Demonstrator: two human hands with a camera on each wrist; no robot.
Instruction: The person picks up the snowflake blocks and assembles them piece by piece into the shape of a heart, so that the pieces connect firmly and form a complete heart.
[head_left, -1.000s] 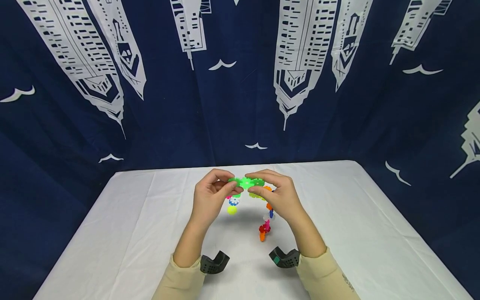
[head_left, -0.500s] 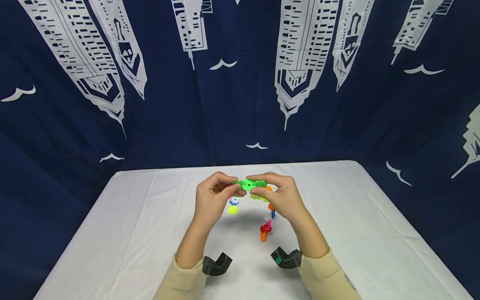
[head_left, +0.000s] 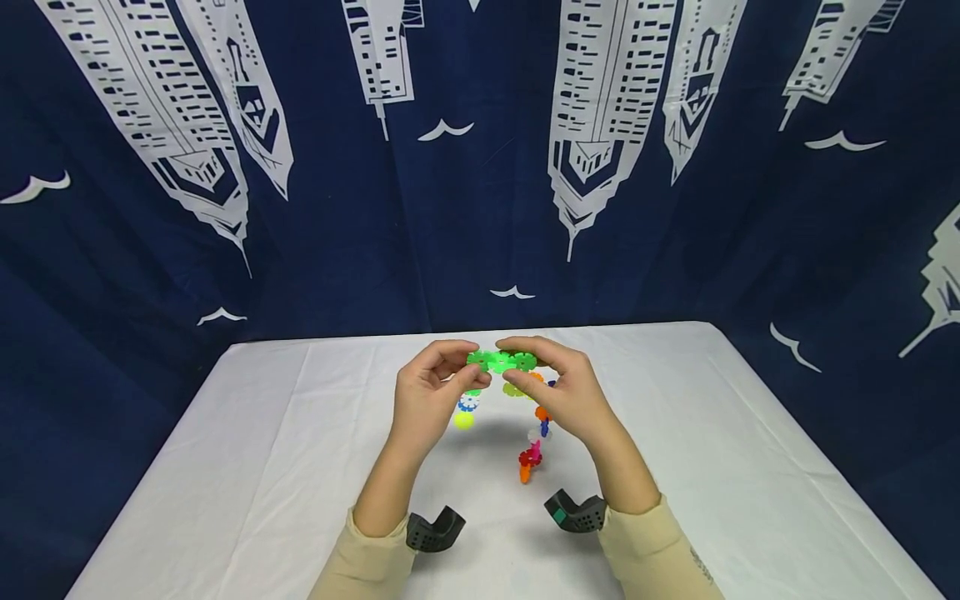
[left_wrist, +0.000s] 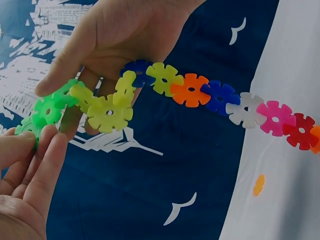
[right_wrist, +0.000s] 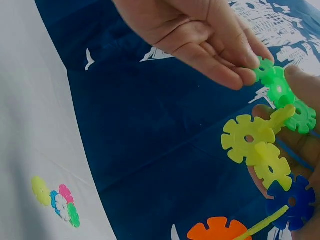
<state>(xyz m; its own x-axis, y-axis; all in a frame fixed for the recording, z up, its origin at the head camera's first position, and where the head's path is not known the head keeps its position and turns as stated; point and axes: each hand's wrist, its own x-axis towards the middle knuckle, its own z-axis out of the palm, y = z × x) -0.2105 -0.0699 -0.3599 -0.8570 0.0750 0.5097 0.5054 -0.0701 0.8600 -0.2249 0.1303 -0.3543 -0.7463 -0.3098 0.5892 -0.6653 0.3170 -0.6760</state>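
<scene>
In front of me, above the table, my left hand [head_left: 431, 396] pinches the outermost green snowflake disc [left_wrist: 27, 129] between thumb and fingers. My right hand [head_left: 566, 387] holds the same row from the other side, its thumb by the green discs [right_wrist: 280, 90] and its fingers behind them. Several slotted flower-shaped discs are linked into a chain there. Past the green ones come yellow discs [left_wrist: 110, 114], then a blue disc [right_wrist: 292, 201], an orange disc [left_wrist: 190, 90], a white disc [left_wrist: 245, 110], a pink disc [left_wrist: 276, 118] and a red disc [left_wrist: 300, 131]. The chain hangs down beside my right hand.
Loose discs lie on the white-covered table [head_left: 300, 467]: a yellow disc [right_wrist: 41, 191] beside blue, white, pink and green ones, and an orange disc [left_wrist: 258, 185]. A navy curtain [head_left: 465, 208] stands behind the table. Black wrist cameras [head_left: 435, 529] sit at both cuffs.
Both hands have shifted slightly right with the green discs, and their fingertips are a little closer together. The row of green discs has tilted between frames. Both grips stay on it.
</scene>
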